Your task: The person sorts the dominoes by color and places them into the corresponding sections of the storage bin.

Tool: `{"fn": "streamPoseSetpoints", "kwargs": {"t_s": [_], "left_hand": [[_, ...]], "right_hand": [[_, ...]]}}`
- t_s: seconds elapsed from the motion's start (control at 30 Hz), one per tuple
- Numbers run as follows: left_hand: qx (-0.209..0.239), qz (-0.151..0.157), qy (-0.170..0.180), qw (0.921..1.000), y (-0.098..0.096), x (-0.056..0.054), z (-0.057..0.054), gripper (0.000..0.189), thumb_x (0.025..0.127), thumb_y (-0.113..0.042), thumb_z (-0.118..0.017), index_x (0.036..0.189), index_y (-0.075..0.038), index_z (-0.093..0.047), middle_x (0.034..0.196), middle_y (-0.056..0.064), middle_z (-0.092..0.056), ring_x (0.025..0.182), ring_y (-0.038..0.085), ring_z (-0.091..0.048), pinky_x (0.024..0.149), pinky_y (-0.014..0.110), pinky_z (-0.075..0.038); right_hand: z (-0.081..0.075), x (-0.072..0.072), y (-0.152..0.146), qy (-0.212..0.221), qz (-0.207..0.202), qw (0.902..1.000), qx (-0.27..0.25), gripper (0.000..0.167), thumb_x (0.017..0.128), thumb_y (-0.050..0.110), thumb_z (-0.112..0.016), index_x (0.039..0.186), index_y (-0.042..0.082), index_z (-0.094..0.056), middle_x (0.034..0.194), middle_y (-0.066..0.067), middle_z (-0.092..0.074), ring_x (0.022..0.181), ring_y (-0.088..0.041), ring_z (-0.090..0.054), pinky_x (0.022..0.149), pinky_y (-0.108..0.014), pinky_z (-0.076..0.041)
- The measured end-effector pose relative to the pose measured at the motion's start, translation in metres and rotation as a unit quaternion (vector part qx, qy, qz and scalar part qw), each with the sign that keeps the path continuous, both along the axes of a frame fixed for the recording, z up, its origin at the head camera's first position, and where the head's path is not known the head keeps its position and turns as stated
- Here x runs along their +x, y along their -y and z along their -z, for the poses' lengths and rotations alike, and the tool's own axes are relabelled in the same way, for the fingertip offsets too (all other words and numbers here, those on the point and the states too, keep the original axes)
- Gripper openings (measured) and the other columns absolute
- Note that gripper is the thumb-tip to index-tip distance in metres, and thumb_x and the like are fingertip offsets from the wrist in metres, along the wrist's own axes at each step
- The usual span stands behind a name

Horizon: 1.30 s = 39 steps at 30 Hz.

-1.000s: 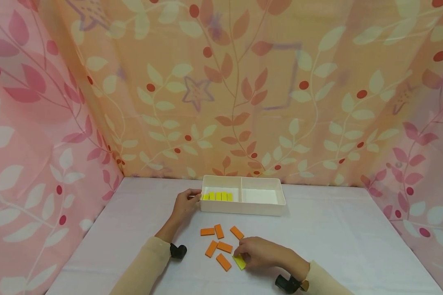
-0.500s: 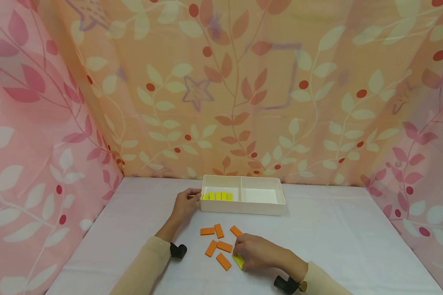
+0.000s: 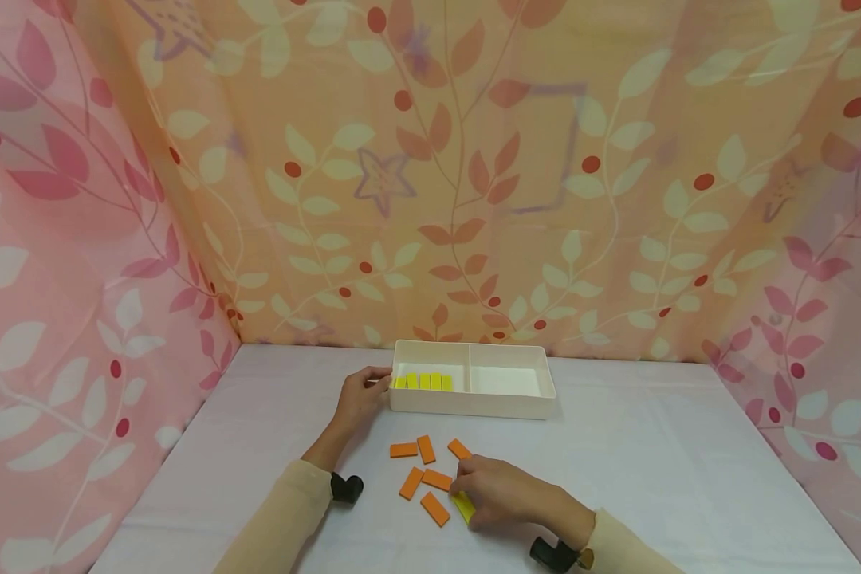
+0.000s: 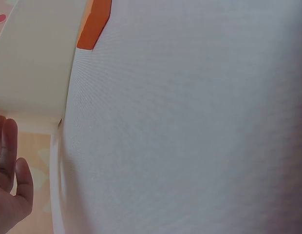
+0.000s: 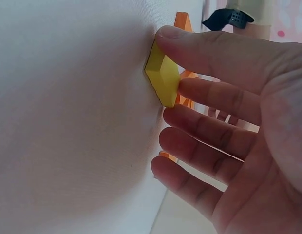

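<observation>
My left hand [image 3: 359, 399] rests its fingertips against the left end of a white two-compartment box [image 3: 473, 405]. In the left wrist view, the fingers [image 4: 9, 141] are fairly straight at the box's end wall, the thumb apart from it. My right hand [image 3: 505, 496] is low over the table and pinches a yellow rectangular block [image 5: 163, 73] between thumb and fingers. The block still lies at the tabletop, partly covered by the hand in the head view. Several yellow blocks [image 3: 425, 382] stand in a row inside the box's left compartment.
Several orange blocks [image 3: 434, 509] lie scattered on the white-covered table [image 3: 653, 446], left of my right hand. One orange block [image 3: 459, 449] is just beyond its fingers. A patterned curtain [image 3: 473, 175] rises behind the box.
My right hand has shifted slightly left and away from me over the yellow block, covering part of one orange block. The left hand and the box have stayed put.
</observation>
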<state>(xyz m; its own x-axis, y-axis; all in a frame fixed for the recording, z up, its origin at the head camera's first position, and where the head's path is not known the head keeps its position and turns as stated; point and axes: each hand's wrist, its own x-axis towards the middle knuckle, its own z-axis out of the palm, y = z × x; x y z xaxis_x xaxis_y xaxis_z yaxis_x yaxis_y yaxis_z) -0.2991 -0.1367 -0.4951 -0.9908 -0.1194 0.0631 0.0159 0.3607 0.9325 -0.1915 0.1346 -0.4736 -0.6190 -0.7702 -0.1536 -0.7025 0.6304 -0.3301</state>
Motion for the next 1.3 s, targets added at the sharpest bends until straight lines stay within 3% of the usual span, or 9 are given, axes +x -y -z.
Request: {"fn": "streamPoseSetpoints", "kwargs": {"t_s": [0.87,1.3], "left_hand": [[0.001,-0.003,0.003,1.0000,-0.0004,-0.0002,0.0006,0.025,0.093,-0.017,-0.065,0.115,-0.006,-0.070,0.110,0.012,-0.070,0.087,0.019,-0.058,0.071,0.022,-0.047],[0.005,0.000,0.004,1.0000,-0.0009,0.0000,-0.0005,0.024,0.093,-0.016,-0.065,0.114,-0.005,-0.070,0.110,0.012,-0.070,0.087,0.019,-0.058,0.071,0.022,-0.047]], "right_hand": [[0.0032,0.0003,0.0003,-0.034,-0.020,0.9991,0.013,0.040,0.074,0.025,-0.082,0.113,0.022,-0.071,0.104,0.011,-0.058,0.088,0.001,-0.046,0.079,-0.018,-0.047],[0.0006,-0.0007,0.0002,-0.026,-0.015,0.9994,0.018,0.039,0.075,0.029,-0.082,0.112,0.023,-0.071,0.102,0.012,-0.058,0.085,0.001,-0.046,0.080,-0.018,-0.048]]}}
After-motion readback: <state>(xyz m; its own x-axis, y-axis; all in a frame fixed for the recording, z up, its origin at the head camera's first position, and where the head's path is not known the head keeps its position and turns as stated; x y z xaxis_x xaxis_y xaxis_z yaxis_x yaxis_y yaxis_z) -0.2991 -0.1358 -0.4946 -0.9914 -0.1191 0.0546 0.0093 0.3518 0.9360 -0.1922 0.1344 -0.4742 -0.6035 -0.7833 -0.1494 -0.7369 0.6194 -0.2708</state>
